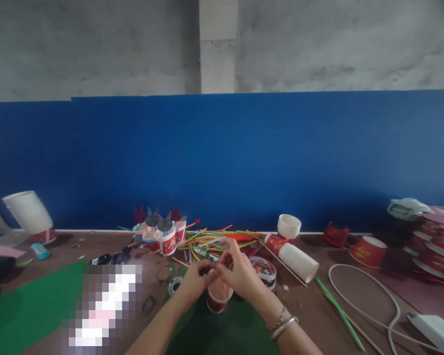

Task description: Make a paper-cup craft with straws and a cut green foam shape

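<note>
A red paper cup (pixel 216 303) stands upright before me on a dark green sheet (pixel 192 330). My left hand (pixel 198 280) is over the cup's far left rim, with thumb and fingertips pinched together. My right hand (pixel 240 270), with bracelets at its wrist, meets it from the right; its thumb and forefinger are closed too. A bit of orange-red shows between the fingertips, too small to name. The hands cover part of the cup's opening. A roll of tape (pixel 175 285) lies left of my left hand, and a round clear container (pixel 264 272) is just right of my right hand.
Behind the hands lie thin coloured sticks (pixel 207 241). Decorated cups (pixel 166 242) stand left of them. Stacked cups (pixel 298 261) lie on their side to the right, near a white cable (pixel 370 270). A green sheet (pixel 40 301) covers the left; a pixelated patch hides something beside it.
</note>
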`<state>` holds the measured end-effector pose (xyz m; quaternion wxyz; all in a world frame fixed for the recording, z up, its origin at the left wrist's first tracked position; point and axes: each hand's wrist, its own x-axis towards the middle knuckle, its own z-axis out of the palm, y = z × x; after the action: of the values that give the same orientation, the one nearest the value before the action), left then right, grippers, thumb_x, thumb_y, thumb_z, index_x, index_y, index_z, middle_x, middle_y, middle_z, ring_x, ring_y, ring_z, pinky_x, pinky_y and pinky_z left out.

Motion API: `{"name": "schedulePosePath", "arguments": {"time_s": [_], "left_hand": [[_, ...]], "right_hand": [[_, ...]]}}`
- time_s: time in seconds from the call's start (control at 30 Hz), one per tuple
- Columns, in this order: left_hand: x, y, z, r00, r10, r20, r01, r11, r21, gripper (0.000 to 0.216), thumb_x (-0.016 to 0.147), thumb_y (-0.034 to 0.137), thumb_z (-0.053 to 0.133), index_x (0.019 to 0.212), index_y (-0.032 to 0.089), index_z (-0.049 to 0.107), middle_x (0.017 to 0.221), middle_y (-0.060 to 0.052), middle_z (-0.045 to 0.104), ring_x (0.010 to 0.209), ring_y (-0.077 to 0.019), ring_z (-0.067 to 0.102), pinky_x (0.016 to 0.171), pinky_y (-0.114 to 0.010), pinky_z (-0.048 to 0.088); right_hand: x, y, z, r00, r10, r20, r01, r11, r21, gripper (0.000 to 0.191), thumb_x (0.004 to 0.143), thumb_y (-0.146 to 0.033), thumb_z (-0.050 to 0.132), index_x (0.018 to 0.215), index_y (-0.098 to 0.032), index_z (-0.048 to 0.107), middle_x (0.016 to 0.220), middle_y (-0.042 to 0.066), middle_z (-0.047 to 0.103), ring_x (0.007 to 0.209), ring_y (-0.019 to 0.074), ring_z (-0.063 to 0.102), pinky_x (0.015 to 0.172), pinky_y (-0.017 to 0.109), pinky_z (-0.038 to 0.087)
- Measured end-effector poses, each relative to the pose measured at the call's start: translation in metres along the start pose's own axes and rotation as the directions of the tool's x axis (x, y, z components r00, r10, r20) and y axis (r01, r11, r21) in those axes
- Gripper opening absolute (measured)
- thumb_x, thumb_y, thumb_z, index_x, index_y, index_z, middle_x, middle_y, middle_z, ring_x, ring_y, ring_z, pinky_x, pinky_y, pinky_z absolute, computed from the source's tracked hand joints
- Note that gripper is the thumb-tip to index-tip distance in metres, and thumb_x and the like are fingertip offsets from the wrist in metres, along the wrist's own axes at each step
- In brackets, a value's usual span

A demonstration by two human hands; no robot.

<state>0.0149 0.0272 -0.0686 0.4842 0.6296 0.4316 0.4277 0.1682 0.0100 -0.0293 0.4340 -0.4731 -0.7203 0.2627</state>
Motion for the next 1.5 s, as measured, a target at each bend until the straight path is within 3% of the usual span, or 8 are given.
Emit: {"name": "schedulePosePath", "arguments": {"time_s": [0.2, 0.37, 0.7, 0.97, 1.2, 1.33, 1.4, 1.5], "left_hand": [[-0.001, 0.003, 0.001, 0.999, 0.002, -0.034, -0.001, 1.000, 0.021, 0.023, 0.071, 0.034, 0.064, 0.079, 0.013, 0.071, 0.075, -0.007, 0.068, 0.074, -0.0203, 0.058, 0.067, -0.028, 0.042], [0.000, 0.004, 0.001, 1.000, 0.027, -0.007, -0.026, 0.998, 0.064, 0.021, 0.072, 0.032, 0.062, 0.079, 0.015, 0.071, 0.076, -0.005, 0.068, 0.076, -0.0198, 0.058, 0.068, -0.027, 0.042], [-0.001, 0.006, 0.001, 0.999, 0.045, 0.007, -0.045, 0.988, 0.147, 0.022, 0.074, 0.032, 0.060, 0.078, 0.014, 0.071, 0.073, -0.005, 0.067, 0.071, -0.0194, 0.057, 0.064, -0.026, 0.041], [-0.002, 0.006, 0.001, 0.998, 0.063, 0.000, -0.062, 0.986, 0.153, 0.021, 0.071, 0.024, 0.059, 0.082, 0.014, 0.074, 0.078, -0.007, 0.071, 0.076, -0.0219, 0.060, 0.067, -0.028, 0.042], [-0.001, 0.002, 0.002, 0.997, 0.077, -0.007, -0.075, 0.988, 0.132, 0.023, 0.070, 0.023, 0.058, 0.083, 0.013, 0.074, 0.078, -0.008, 0.072, 0.075, -0.0222, 0.061, 0.067, -0.029, 0.043], [-0.002, 0.005, 0.000, 0.998, 0.070, -0.011, -0.067, 0.989, 0.133, 0.024, 0.070, 0.022, 0.058, 0.085, 0.014, 0.074, 0.083, -0.008, 0.073, 0.080, -0.0234, 0.062, 0.071, -0.030, 0.044], [-0.003, 0.008, 0.000, 0.998, 0.064, -0.017, -0.061, 0.986, 0.156, 0.023, 0.072, 0.024, 0.058, 0.086, 0.015, 0.074, 0.084, -0.008, 0.073, 0.082, -0.0239, 0.062, 0.073, -0.030, 0.044], [-0.004, 0.010, 0.001, 0.998, 0.069, 0.002, -0.068, 0.976, 0.209, 0.022, 0.074, 0.026, 0.057, 0.082, 0.015, 0.074, 0.080, -0.006, 0.072, 0.080, -0.0232, 0.061, 0.070, -0.029, 0.043]], "right_hand": [[0.005, -0.004, -0.016, 0.999, 0.038, 0.036, -0.039, 0.999, 0.019, 0.004, 0.077, -0.021, 0.057, 0.075, -0.019, 0.054, 0.082, 0.001, 0.060, 0.076, 0.0153, 0.056, 0.068, 0.025, 0.044], [0.003, -0.003, -0.020, 0.990, 0.002, 0.138, 0.010, 0.996, -0.088, 0.009, 0.077, -0.021, 0.058, 0.068, -0.019, 0.057, 0.083, 0.001, 0.061, 0.081, 0.0164, 0.057, 0.073, 0.026, 0.042], [0.003, -0.007, -0.020, 0.995, 0.062, 0.081, -0.039, 0.967, -0.252, 0.007, 0.073, -0.020, 0.060, 0.067, -0.019, 0.057, 0.081, 0.002, 0.061, 0.079, 0.0176, 0.057, 0.072, 0.026, 0.042], [0.002, -0.013, -0.018, 0.999, 0.021, 0.036, -0.007, 0.942, -0.334, 0.009, 0.073, -0.017, 0.062, 0.066, -0.019, 0.056, 0.079, 0.002, 0.061, 0.080, 0.0183, 0.057, 0.071, 0.028, 0.041], [0.000, -0.011, -0.016, 0.993, -0.105, 0.053, 0.118, 0.909, -0.399, 0.009, 0.076, -0.016, 0.061, 0.068, -0.019, 0.057, 0.079, 0.003, 0.061, 0.080, 0.0179, 0.056, 0.072, 0.027, 0.042], [0.000, -0.009, -0.013, 0.999, -0.026, -0.020, 0.015, 0.904, -0.427, 0.006, 0.075, -0.022, 0.062, 0.079, -0.019, 0.058, 0.079, 0.003, 0.061, 0.077, 0.0185, 0.058, 0.069, 0.027, 0.041], [0.000, -0.009, -0.013, 0.998, 0.033, -0.055, -0.053, 0.912, -0.407, 0.019, 0.073, -0.025, 0.064, 0.090, -0.019, 0.059, 0.081, 0.003, 0.062, 0.076, 0.0189, 0.058, 0.066, 0.027, 0.041], [0.001, -0.007, -0.013, 0.998, 0.069, 0.004, -0.064, 0.946, -0.317, 0.015, 0.071, -0.023, 0.063, 0.086, -0.020, 0.062, 0.079, 0.002, 0.064, 0.075, 0.0178, 0.058, 0.065, 0.025, 0.041]]}}
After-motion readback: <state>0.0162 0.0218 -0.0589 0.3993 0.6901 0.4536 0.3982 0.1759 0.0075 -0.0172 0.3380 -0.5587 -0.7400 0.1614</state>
